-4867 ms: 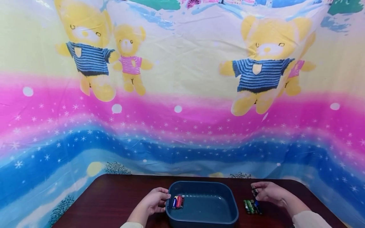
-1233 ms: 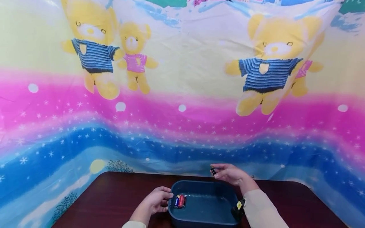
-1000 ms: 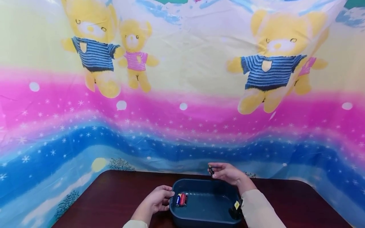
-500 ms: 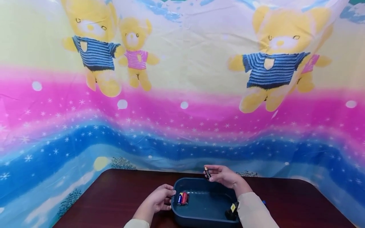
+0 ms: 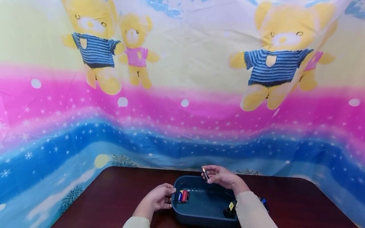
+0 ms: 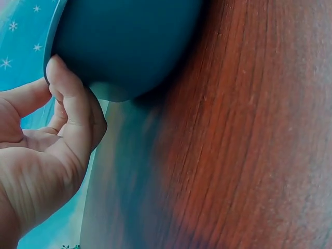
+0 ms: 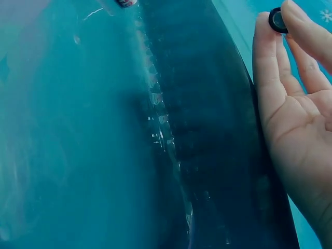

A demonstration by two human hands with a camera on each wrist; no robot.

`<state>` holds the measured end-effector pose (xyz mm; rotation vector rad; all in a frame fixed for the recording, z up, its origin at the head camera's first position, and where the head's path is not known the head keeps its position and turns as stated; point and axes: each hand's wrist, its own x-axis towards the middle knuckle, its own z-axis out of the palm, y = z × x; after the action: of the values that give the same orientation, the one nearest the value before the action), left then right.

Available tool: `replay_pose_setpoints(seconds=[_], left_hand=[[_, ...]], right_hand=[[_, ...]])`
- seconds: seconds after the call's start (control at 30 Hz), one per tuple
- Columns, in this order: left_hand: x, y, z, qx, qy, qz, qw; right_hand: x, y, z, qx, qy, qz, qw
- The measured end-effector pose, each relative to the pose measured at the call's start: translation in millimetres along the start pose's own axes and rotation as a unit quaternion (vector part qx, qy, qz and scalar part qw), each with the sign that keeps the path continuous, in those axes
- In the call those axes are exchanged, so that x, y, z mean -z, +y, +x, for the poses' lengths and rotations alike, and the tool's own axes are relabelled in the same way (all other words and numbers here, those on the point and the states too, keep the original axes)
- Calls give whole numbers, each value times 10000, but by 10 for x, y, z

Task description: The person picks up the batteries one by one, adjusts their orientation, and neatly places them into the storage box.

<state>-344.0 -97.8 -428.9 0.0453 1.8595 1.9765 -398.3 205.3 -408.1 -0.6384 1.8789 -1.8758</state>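
My left hand (image 5: 161,197) pinches the left rim of a dark blue plastic box (image 5: 205,218); the left wrist view shows thumb and fingers (image 6: 72,98) on either side of the wall. Above the box's far rim, my right hand (image 5: 223,177) holds a black battery (image 5: 205,174) with a copper-coloured end, tilted between thumb and fingers. Its round end (image 7: 278,21) faces the right wrist camera. Inside the box at the left lie a blue battery (image 5: 179,197) and, beside it, red battery casing (image 5: 185,196).
Right of the box, blue and dark batteries (image 5: 264,202) lie on the brown wooden table (image 5: 128,183), partly hidden by the right sleeve (image 5: 253,209). A black wrist device (image 5: 229,209) with a yellow label overlaps the box's right side. A printed bear curtain (image 5: 182,126) hangs behind.
My right hand has carried the black battery from the group right of the box leftward to above the far rim. The left hand keeps its grip on the box.
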Motion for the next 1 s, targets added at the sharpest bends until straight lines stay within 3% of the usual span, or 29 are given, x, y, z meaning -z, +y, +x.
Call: replay_pose_setpoints(seconds=[0.3, 0.8, 1.0], left_hand=[[43, 22, 18, 78, -154, -142, 9998], [32, 39, 30, 164, -227, -107, 9995], [27, 41, 25, 173, -228, -95, 9995]], right_hand=[[-3, 26, 73, -94, -719, 32, 9974], [-71, 12, 91, -492, -941, -142, 9942], [-121, 34, 97, -950, -709, -789, 9898]])
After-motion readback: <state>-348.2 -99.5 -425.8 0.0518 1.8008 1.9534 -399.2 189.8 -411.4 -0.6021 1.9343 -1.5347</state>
